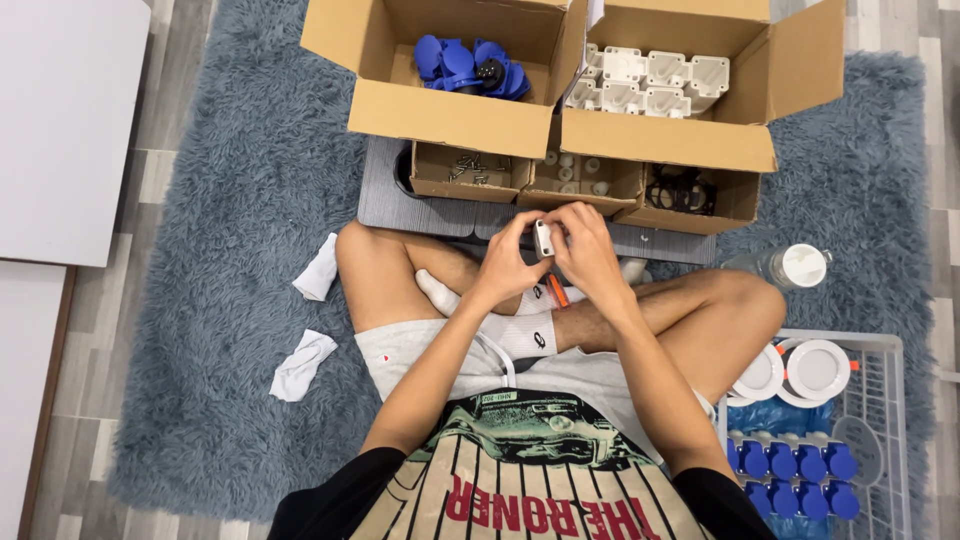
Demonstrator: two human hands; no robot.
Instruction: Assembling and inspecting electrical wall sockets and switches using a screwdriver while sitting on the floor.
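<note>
I sit cross-legged on a grey shaggy rug. My left hand and my right hand meet over my shins, and both grip a small white plastic part between the fingertips. An orange-handled tool lies on my sock just below the hands. In front of me, an open cardboard box holds blue plastic parts, and another holds white plastic housings.
Three small cardboard trays with screws, small white pieces and black parts sit on a grey board. A white wire basket at right holds blue and white round parts. A clear bottle lies beside it. White cloths lie at left.
</note>
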